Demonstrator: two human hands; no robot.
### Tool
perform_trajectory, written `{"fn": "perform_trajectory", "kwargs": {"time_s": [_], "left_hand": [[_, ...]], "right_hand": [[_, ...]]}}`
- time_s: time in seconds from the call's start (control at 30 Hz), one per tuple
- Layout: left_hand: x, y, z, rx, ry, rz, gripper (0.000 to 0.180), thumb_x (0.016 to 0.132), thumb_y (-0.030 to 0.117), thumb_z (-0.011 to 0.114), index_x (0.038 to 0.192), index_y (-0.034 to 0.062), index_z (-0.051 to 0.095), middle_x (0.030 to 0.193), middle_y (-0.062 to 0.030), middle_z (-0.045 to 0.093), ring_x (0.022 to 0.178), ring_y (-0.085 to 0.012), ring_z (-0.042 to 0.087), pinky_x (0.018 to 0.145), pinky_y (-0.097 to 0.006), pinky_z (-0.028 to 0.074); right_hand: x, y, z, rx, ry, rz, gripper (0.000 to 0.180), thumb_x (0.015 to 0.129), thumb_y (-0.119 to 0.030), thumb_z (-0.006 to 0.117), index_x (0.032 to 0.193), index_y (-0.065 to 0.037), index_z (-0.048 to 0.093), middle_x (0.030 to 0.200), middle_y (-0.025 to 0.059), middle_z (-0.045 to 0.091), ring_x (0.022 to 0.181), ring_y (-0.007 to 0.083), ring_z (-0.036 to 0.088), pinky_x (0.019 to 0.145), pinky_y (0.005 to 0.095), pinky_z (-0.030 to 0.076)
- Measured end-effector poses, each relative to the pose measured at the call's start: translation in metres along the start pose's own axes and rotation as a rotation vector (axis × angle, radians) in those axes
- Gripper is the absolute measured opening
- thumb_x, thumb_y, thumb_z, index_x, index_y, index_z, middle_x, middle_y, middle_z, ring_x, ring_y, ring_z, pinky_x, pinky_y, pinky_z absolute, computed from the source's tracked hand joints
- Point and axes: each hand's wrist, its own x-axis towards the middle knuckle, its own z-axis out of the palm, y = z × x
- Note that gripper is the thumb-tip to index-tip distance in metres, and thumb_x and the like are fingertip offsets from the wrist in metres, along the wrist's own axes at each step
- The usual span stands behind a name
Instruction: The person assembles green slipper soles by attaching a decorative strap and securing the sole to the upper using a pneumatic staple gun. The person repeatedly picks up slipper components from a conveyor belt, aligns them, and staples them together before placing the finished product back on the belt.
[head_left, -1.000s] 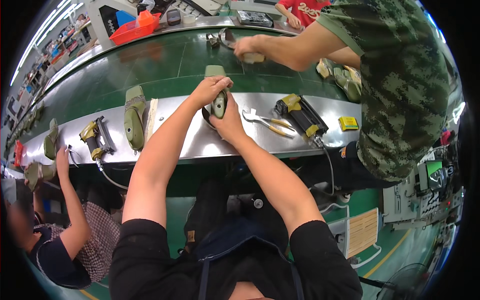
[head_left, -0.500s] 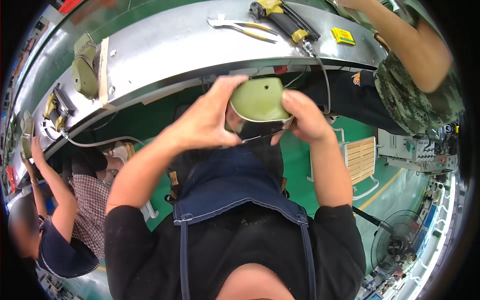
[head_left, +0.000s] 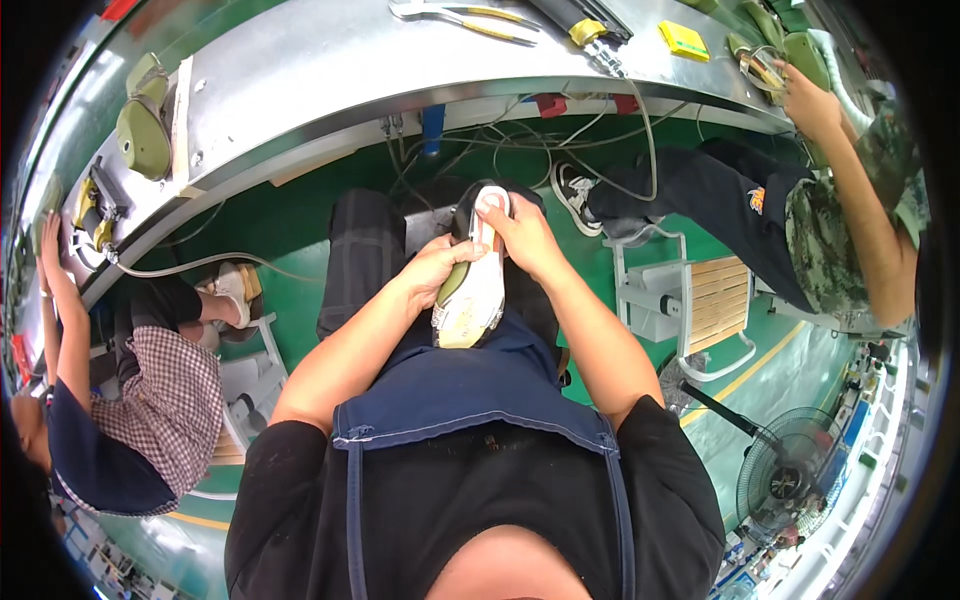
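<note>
In my lap I hold a green shoe last (head_left: 454, 288) with a whitish insole (head_left: 488, 272) facing up along it. The narrow end points away from me, and a yellowish patch shows at the near end. My left hand (head_left: 432, 268) grips the last from the left side, thumb pressed against the insole edge. My right hand (head_left: 522, 232) is closed around the far end, its thumb on the insole. The underside of the last is hidden.
On the metal bench (head_left: 290, 90) ahead lie pincers (head_left: 470, 18), an air stapler (head_left: 580, 22) with a hose, and a yellow box (head_left: 683, 40). Green lasts (head_left: 143, 135) stand at left. Co-workers sit on both sides; a slatted chair (head_left: 715, 305) and a fan (head_left: 790, 475) are at right.
Both hands have brought the last down and nearer to my lap, turning it so the insole shows instead of the green top. The co-worker at right has moved back, hand on the bench.
</note>
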Motion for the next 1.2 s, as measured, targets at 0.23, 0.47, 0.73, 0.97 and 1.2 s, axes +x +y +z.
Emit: {"fn": "perform_trajectory", "kwargs": {"time_s": [0.23, 0.47, 0.73, 0.97, 1.2], "left_hand": [[-0.011, -0.014, 0.008, -0.126, 0.051, 0.047, 0.040, 0.093, 0.024, 0.075, 0.120, -0.0043, 0.065, 0.099, -0.0145, 0.075, 0.083, -0.0237, 0.076, 0.080, -0.038, 0.064], [0.024, -0.003, -0.012, -0.024, 0.018, -0.075, 0.039, 0.094, 0.024, 0.074, 0.120, -0.0033, 0.065, 0.101, -0.0133, 0.075, 0.087, -0.0231, 0.076, 0.082, -0.038, 0.063], [0.041, 0.029, -0.008, 0.579, 0.126, 0.351, 0.054, 0.090, 0.017, 0.079, 0.135, -0.0047, 0.058, 0.117, -0.0127, 0.070, 0.105, -0.0171, 0.067, 0.097, -0.032, 0.052], [0.073, 0.050, -0.007, 0.616, 0.204, 0.424, 0.052, 0.092, 0.017, 0.078, 0.134, -0.0080, 0.060, 0.113, -0.0119, 0.071, 0.101, -0.0162, 0.068, 0.092, -0.031, 0.054], [0.084, 0.060, -0.002, 0.820, 0.218, 0.446, 0.044, 0.094, 0.010, 0.075, 0.134, -0.0070, 0.062, 0.116, -0.0117, 0.072, 0.104, -0.0167, 0.070, 0.095, -0.031, 0.055]], "right_hand": [[0.000, -0.008, 0.005, -0.116, -0.035, 0.095, 0.067, 0.090, -0.056, 0.072, 0.107, 0.009, 0.069, 0.095, 0.0276, 0.074, 0.094, 0.0378, 0.075, 0.084, 0.0449, 0.056], [0.029, 0.020, 0.006, -0.171, -0.001, 0.100, 0.059, 0.093, -0.050, 0.071, 0.103, 0.008, 0.068, 0.086, 0.0203, 0.073, 0.079, 0.0283, 0.073, 0.073, 0.0402, 0.056], [0.024, 0.042, -0.012, 0.284, -0.040, 0.096, 0.057, 0.094, -0.040, 0.077, 0.122, 0.009, 0.066, 0.102, 0.0170, 0.076, 0.093, 0.0223, 0.072, 0.081, 0.0361, 0.056], [0.035, 0.043, -0.025, 0.487, -0.005, 0.176, 0.045, 0.097, -0.025, 0.074, 0.124, 0.009, 0.064, 0.102, 0.0112, 0.074, 0.087, 0.0127, 0.067, 0.075, 0.0271, 0.054], [0.063, 0.049, -0.027, 0.302, 0.049, -0.011, 0.039, 0.096, -0.020, 0.072, 0.122, 0.008, 0.066, 0.098, 0.0105, 0.073, 0.085, 0.0140, 0.066, 0.076, 0.0302, 0.054]]}}
